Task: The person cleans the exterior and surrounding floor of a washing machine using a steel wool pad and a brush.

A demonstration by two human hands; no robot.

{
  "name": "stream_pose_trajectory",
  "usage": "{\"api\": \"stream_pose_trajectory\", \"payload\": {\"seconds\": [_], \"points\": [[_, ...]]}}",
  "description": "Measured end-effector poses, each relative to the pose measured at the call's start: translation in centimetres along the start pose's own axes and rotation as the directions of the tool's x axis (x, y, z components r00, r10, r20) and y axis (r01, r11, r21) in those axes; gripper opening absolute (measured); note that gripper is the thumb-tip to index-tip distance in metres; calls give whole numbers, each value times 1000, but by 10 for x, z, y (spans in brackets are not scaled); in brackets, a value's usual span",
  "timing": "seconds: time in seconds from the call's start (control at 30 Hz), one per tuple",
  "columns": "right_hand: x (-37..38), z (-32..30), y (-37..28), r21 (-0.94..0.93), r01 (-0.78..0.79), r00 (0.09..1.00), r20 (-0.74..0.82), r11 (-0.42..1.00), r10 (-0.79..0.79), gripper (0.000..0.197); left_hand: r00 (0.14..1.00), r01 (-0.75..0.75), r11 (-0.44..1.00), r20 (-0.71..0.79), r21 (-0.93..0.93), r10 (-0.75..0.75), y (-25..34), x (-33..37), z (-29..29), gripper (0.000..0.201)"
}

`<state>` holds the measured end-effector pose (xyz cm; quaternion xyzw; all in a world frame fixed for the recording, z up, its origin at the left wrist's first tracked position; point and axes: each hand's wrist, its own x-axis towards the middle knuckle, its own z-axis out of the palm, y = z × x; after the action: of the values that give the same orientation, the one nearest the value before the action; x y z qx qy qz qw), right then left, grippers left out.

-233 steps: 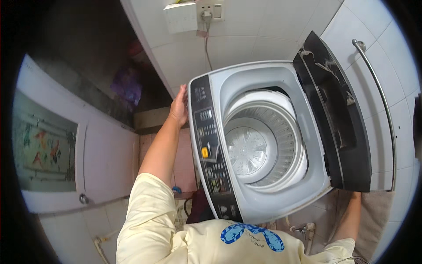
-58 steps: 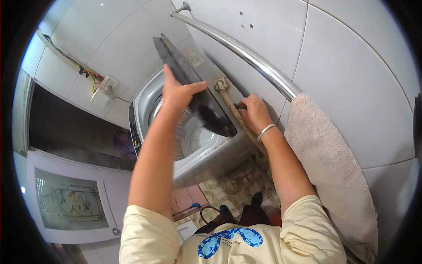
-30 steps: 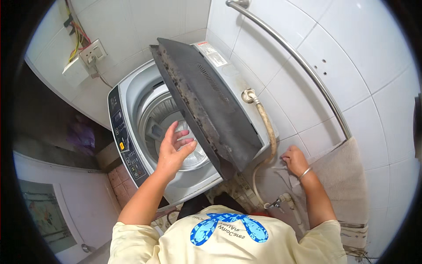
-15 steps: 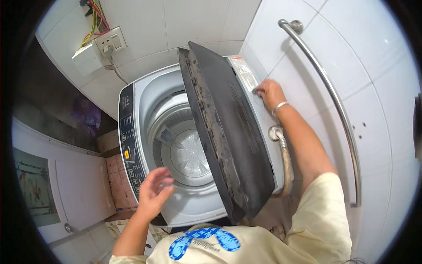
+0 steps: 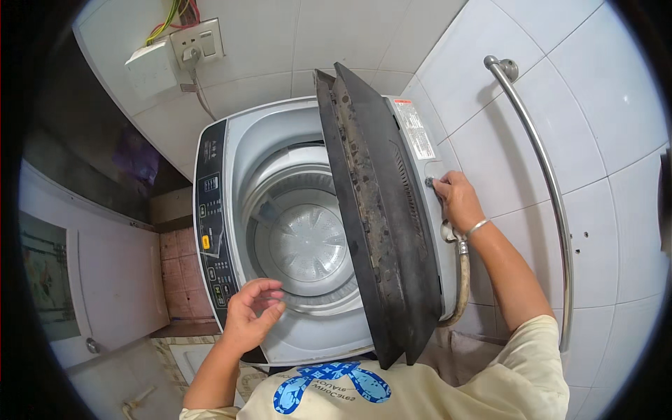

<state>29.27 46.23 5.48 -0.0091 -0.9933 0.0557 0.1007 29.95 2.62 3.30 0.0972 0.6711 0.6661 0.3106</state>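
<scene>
The right grip (image 5: 460, 201) is closed at the fingertips on a small dark piece (image 5: 428, 182), located at the right side of the washer (image 5: 315, 341); whether the piece is attached to the washer cannot be told. The left grip (image 5: 256, 316) is released, with the fingers loosely curled, and is positioned over the near left part of the washer. The lid (image 5: 395, 231) is raised and partly folded above the washer. The drum (image 5: 308, 241) is exposed within the washer. The panel (image 5: 215, 210) is set along the washer's left edge. A hose (image 5: 462, 280) is fitted at the washer's right side, near the right grip. A label (image 5: 415, 129) is fixed to the washer's far right part. A rail (image 5: 551, 183) is mounted on the wall right of the washer. A plug (image 5: 190, 55) is seated in the socket (image 5: 208, 43) beyond the washer's far left corner.
</scene>
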Motion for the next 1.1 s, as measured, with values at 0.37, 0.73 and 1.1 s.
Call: {"api": "stream_pose_trajectory", "payload": {"seconds": [0.37, 0.73, 1.1], "points": [[178, 26, 44, -188, -100, 995, -29, 977, 96, 21, 996, 76, 992, -61, 101, -70, 1, -16, 6, 26], [172, 35, 41, -233, -35, 999, 29, 972, 43, 29, 999, -3, 986, -31, 167, 9, 11, -13, 9, 25], [-12, -6, 10, -83, -18, 960, 276, 996, 40, 48, 993, -118, 979, -1, 164, 120, 7, -16, 0, 25]]}}
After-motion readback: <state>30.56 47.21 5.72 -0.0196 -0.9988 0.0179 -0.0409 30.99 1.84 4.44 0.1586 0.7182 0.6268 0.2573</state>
